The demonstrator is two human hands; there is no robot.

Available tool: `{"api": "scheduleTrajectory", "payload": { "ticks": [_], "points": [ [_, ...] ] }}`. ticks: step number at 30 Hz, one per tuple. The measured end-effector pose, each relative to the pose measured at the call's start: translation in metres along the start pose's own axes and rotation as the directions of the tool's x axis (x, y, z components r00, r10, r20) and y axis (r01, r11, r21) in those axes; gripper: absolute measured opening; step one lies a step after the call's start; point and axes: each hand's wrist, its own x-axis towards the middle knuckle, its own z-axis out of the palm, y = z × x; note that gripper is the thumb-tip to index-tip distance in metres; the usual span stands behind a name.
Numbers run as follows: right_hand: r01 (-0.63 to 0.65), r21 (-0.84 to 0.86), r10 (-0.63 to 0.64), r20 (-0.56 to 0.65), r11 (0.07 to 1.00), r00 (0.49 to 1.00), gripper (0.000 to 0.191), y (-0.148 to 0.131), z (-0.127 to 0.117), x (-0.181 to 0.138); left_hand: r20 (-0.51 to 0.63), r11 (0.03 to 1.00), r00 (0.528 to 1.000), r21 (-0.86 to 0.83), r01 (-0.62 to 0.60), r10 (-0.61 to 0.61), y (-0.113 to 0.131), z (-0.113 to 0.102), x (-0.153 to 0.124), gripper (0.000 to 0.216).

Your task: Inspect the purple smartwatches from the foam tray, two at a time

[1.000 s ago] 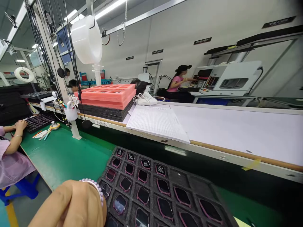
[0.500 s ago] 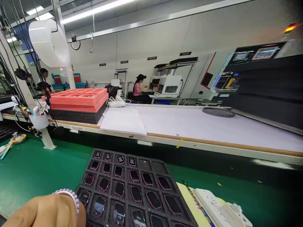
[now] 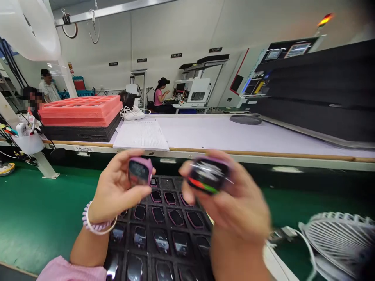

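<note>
My left hand, with a bead bracelet on the wrist, is closed on a small pink-cased watch body with a dark screen. My right hand is blurred by motion and grips a second pink-rimmed watch body that shows red and green marks. Both hands are raised side by side above a black foam tray whose pockets hold several more pink watch bodies. The tray lies on the green mat right in front of me.
A white fan lies at the lower right. Beyond the mat runs a white conveyor table with a printed sheet and stacked pink and black trays. Other people sit or stand at far stations. A tape roll hangs upper left.
The view has swung right. Both my hands have come up into view, each holding a watch body; earlier only my left forearm showed at the bottom edge.
</note>
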Motion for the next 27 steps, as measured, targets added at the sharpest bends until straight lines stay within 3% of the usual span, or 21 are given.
{"api": "scheduleTrajectory", "payload": {
  "ticks": [1, 5, 11, 20, 27],
  "points": [
    [-0.021, 0.06, 0.022, -0.006, 0.998, 1.0, 0.043, 0.008, 0.002, 0.008, -0.04, 1.0, 0.999, 0.029, 0.007, -0.006, -0.006, 0.003, 0.01, 0.054],
    [-0.191, 0.203, 0.186, 0.044, 0.96, 0.982, 0.055, 0.045, -0.001, 0.041, -0.151, 0.996, 0.988, 0.087, 0.012, 0.001, -0.043, 0.0, 0.034, 0.056],
    [-0.254, 0.186, 0.258, 0.002, 0.949, 0.966, 0.063, 0.077, -0.015, 0.057, -0.082, 0.992, 0.99, 0.051, 0.117, -0.113, -0.085, -0.011, 0.046, 0.055],
    [-0.25, 0.039, 0.25, 0.002, 0.968, 0.968, 0.059, 0.093, -0.021, 0.064, 0.002, 0.988, 0.991, 0.079, 0.134, -0.135, -0.111, -0.019, 0.052, 0.061],
    [-0.254, -0.019, 0.254, -0.003, 0.967, 0.967, 0.058, 0.092, -0.021, 0.064, 0.009, 0.987, 0.989, 0.067, 0.146, -0.147, -0.116, -0.022, 0.052, 0.06]
  ]
}}
